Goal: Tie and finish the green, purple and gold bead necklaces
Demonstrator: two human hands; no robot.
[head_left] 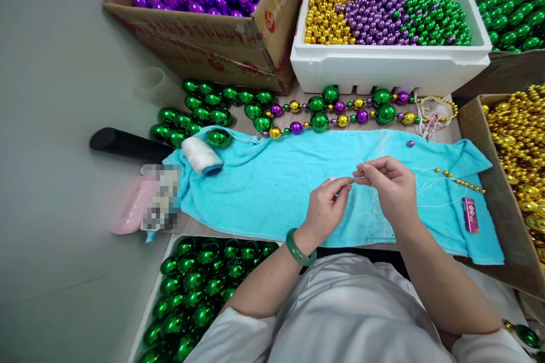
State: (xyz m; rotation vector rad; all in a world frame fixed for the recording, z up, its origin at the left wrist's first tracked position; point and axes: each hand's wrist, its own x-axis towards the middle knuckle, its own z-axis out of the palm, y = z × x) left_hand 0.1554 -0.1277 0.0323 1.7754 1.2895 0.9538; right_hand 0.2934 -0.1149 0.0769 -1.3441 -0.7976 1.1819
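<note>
While both hands meet over the middle of the turquoise towel, each pinches a fine white thread between thumb and forefinger. The left hand, with a green bangle at its wrist, has its fingers curled in and nips the thread at their tips; the right hand is closed the same way just beside it, the fingertips of the 2 hands almost touching. Loose loops of the thread trail off across the towel toward the right.

On the towel to the right lie a short string of small gold beads and a small pink packet; a single purple bead sits near the far edge. A spool of white thread lies at the towel's left end on the bench. Beyond the towel run 2 finished strands of green, purple and gold beads, and behind them stands a white foam box holding gold, purple and green beads in 3 patches. A cardboard box of large purple beads stands far left, a tray of green beads near the person's left elbow.
</note>
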